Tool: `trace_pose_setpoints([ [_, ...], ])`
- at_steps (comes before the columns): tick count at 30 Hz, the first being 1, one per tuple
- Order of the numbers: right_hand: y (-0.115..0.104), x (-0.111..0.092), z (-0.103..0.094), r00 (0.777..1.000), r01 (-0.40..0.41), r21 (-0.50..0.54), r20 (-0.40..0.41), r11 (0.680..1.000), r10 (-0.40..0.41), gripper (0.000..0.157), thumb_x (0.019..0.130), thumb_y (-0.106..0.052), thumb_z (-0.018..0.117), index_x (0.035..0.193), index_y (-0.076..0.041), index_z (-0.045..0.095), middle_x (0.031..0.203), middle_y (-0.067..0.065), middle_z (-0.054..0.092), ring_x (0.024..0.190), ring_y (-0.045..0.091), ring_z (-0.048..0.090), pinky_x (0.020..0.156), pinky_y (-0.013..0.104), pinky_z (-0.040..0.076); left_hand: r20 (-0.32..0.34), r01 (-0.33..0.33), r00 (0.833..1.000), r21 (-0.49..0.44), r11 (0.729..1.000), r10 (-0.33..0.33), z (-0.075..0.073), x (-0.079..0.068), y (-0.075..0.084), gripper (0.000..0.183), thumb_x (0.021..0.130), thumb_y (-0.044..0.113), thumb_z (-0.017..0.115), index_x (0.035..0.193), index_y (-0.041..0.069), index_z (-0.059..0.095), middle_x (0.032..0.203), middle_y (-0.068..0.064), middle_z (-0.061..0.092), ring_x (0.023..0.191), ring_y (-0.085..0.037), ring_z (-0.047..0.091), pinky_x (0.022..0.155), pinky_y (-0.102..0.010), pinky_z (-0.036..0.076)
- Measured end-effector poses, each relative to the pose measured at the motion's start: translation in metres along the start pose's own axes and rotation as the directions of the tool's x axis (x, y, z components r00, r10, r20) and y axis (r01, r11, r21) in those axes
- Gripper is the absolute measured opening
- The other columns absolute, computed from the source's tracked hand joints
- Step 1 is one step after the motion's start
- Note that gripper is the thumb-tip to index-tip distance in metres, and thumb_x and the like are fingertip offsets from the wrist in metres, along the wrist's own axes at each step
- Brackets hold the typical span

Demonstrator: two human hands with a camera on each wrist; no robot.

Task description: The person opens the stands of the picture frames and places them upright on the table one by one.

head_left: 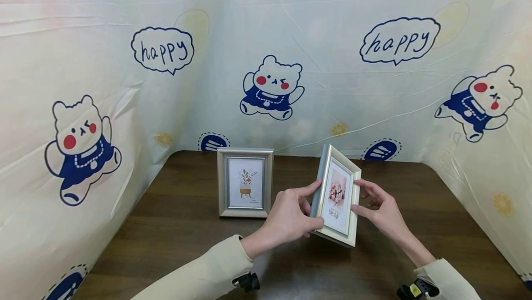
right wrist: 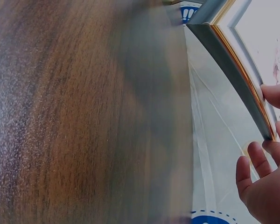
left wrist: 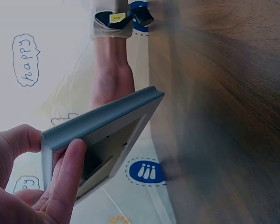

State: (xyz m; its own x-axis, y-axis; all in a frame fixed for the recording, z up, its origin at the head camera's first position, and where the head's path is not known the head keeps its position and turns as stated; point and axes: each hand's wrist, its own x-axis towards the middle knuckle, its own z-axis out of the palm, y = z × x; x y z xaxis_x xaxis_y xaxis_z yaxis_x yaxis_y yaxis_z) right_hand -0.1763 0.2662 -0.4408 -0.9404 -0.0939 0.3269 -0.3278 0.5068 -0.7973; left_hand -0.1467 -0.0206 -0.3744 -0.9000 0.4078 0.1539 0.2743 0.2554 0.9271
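Both hands hold a silver picture frame (head_left: 335, 194) with a pink flower picture, tilted and raised above the brown table. My left hand (head_left: 287, 214) grips its left side, thumb on the front near the lower corner. In the left wrist view, fingers of that hand lie against the back of the frame (left wrist: 102, 114), whose dark backing partly shows. My right hand (head_left: 384, 212) pinches the right edge between thumb and fingers. In the right wrist view its thumb is on the front border of the frame (right wrist: 238, 77), with other fingers loosely bent below.
A second silver picture frame (head_left: 245, 182), with a potted plant picture, stands upright to the left of my left hand. The brown wooden table (head_left: 166, 231) is bordered by a pale curtain (head_left: 332, 101) printed with bears and "happy" bubbles. Small black devices sit at both cuffs.
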Motion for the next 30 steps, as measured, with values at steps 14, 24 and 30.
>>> trace_pose_setpoints([
  [14,0.0037,0.0009,0.0016,0.999,0.022,0.017,0.023,1.0,-0.023,0.059,0.094,-0.01,0.08,0.148,-0.01,0.056,0.137,0.013,0.066,0.104,0.016,0.052,0.082,0.031,0.047,0.006,-0.01,1.0,-0.002,1.0,0.01,0.0019,-0.0001,0.0015,0.086,0.082,-0.004,0.083,0.158,0.017,0.05,0.07,-0.002,0.063,0.05,-0.017,0.064,0.049,-0.033,0.058],
  [24,0.0051,0.0021,0.002,0.998,0.056,0.035,0.019,0.998,-0.057,0.056,0.095,-0.005,0.078,0.147,-0.009,0.057,0.137,0.015,0.065,0.105,0.015,0.053,0.081,0.028,0.047,0.01,-0.025,1.0,-0.025,0.999,0.025,0.0025,-0.0011,0.0038,0.088,0.08,-0.007,0.081,0.159,0.017,0.049,0.07,-0.002,0.063,0.052,-0.016,0.064,0.048,-0.034,0.059],
  [30,0.0064,0.0022,0.0021,0.998,0.053,0.052,0.023,0.997,-0.054,0.056,0.095,-0.004,0.077,0.147,-0.009,0.057,0.137,0.015,0.065,0.107,0.025,0.054,0.081,0.026,0.047,0.012,-0.027,1.0,-0.045,0.999,0.028,0.0035,-0.0018,0.0037,0.088,0.08,-0.009,0.079,0.159,0.016,0.049,0.071,-0.002,0.063,0.053,-0.016,0.064,0.049,-0.035,0.059],
])
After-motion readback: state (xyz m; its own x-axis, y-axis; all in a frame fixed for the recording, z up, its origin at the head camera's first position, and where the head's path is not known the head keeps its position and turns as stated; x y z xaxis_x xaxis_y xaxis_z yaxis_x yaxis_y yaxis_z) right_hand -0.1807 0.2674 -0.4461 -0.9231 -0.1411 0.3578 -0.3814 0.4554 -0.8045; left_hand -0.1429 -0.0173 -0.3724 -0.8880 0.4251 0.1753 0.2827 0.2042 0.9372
